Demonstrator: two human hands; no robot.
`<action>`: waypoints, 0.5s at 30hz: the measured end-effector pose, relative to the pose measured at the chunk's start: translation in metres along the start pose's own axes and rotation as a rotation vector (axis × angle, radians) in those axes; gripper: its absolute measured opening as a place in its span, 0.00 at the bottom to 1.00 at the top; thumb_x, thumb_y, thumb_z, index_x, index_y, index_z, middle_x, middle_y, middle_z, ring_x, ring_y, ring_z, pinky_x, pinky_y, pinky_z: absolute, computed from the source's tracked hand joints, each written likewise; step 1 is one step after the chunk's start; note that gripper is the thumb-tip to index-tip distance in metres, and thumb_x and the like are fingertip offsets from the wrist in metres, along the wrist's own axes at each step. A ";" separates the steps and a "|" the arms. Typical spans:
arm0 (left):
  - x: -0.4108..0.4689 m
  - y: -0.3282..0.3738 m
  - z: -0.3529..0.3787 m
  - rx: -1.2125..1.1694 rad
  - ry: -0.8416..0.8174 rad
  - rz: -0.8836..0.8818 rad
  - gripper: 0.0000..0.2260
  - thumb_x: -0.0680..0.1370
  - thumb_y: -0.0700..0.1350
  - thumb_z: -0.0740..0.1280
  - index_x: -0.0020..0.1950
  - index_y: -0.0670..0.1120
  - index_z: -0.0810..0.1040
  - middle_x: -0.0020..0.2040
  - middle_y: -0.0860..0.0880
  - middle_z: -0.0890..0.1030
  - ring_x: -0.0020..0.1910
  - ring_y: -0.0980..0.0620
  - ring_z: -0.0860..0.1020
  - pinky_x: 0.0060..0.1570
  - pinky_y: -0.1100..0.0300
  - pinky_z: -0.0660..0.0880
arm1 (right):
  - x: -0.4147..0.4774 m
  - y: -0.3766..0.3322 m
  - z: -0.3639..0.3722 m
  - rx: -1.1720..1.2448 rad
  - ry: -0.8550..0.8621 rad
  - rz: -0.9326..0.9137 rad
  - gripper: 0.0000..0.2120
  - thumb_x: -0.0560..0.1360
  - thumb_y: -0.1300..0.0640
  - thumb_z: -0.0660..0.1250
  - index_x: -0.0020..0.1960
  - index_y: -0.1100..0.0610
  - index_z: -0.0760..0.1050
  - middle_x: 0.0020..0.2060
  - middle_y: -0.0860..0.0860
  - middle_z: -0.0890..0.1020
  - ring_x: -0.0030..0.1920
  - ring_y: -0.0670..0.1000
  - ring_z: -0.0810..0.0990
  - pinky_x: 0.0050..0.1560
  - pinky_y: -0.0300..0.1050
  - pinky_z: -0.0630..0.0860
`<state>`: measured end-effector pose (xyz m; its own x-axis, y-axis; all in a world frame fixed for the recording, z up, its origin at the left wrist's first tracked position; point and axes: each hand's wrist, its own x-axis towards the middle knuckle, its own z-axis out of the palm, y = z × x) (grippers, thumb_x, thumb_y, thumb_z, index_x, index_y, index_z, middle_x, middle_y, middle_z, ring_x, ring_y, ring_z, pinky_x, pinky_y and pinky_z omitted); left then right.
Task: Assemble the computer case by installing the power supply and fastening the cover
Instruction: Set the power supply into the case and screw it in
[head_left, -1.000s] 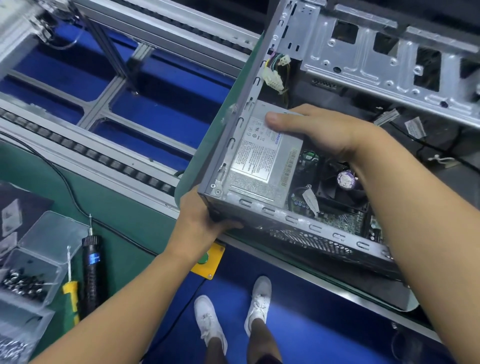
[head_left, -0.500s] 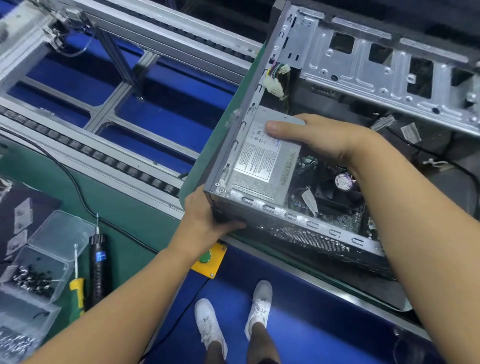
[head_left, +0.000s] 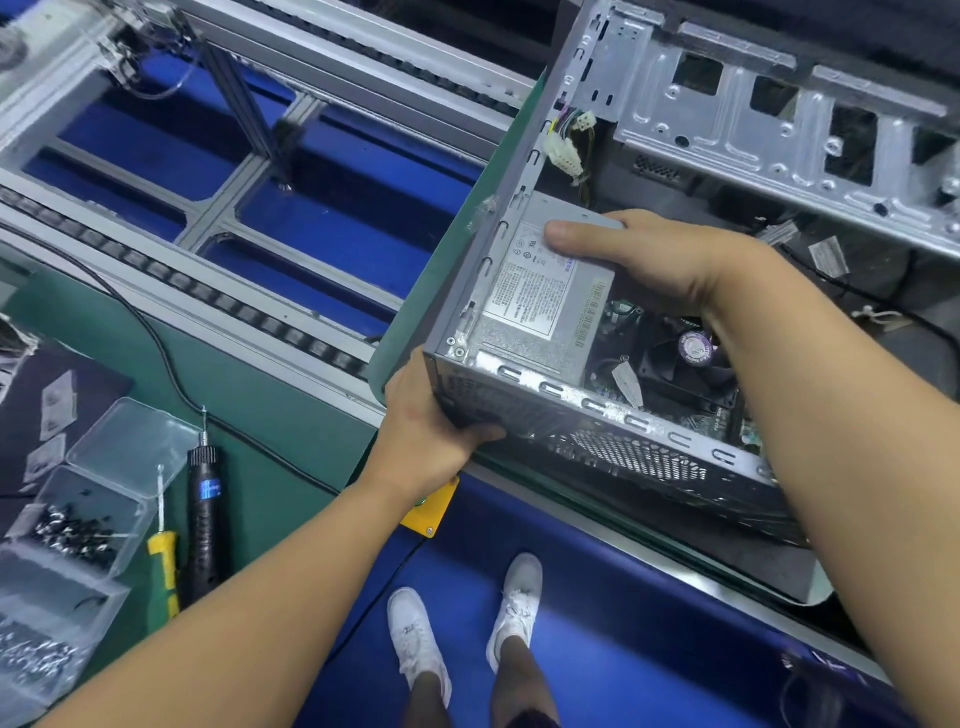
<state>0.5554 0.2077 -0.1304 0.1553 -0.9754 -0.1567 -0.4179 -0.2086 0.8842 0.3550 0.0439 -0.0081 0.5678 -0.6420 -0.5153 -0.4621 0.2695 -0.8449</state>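
An open grey computer case (head_left: 524, 171) lies on the green bench with its side off. The silver power supply (head_left: 535, 306) sits in the near-left corner of the case, label up. My right hand (head_left: 639, 254) grips the power supply from the right, thumb across its top. At the case's near-left corner my left hand (head_left: 431, 426) grips the rear panel, thumb under the edge. White connectors (head_left: 563, 140) on coloured wires hang behind the power supply. The motherboard and a black fan (head_left: 685, 364) show beside it.
A black electric screwdriver (head_left: 205, 509) and a yellow-handled screwdriver (head_left: 163, 551) lie on the green mat at left, beside clear plastic boxes of screws (head_left: 72, 525). A yellow button box (head_left: 434, 512) hangs on the bench edge. A roller conveyor (head_left: 208, 291) runs behind. The case's drive cage (head_left: 779, 119) is at upper right.
The view has shifted slightly; the case and both hands sit a little lower and to the left in the frame. Both grips are unchanged.
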 end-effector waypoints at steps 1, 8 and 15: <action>0.000 0.000 0.000 -0.002 0.001 -0.005 0.27 0.61 0.46 0.84 0.57 0.47 0.78 0.51 0.53 0.82 0.49 0.62 0.80 0.48 0.61 0.79 | 0.000 -0.001 0.000 -0.004 -0.003 -0.006 0.22 0.72 0.39 0.74 0.57 0.54 0.81 0.54 0.51 0.88 0.56 0.50 0.87 0.51 0.35 0.81; 0.000 0.000 -0.001 0.008 0.022 0.023 0.33 0.59 0.49 0.85 0.61 0.48 0.77 0.55 0.57 0.81 0.57 0.60 0.78 0.54 0.63 0.77 | -0.005 -0.001 0.005 0.032 -0.024 -0.052 0.20 0.70 0.43 0.71 0.56 0.55 0.81 0.51 0.50 0.88 0.52 0.48 0.87 0.48 0.34 0.81; 0.002 -0.005 -0.003 0.039 -0.018 0.030 0.29 0.59 0.49 0.84 0.57 0.47 0.79 0.51 0.54 0.83 0.56 0.53 0.80 0.53 0.52 0.79 | 0.002 0.002 0.001 0.045 0.006 -0.032 0.25 0.73 0.41 0.74 0.62 0.57 0.79 0.57 0.52 0.87 0.59 0.51 0.85 0.53 0.37 0.81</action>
<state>0.5603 0.2064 -0.1335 0.1265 -0.9822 -0.1388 -0.4569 -0.1818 0.8708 0.3561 0.0441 -0.0105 0.5774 -0.6550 -0.4874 -0.4128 0.2808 -0.8664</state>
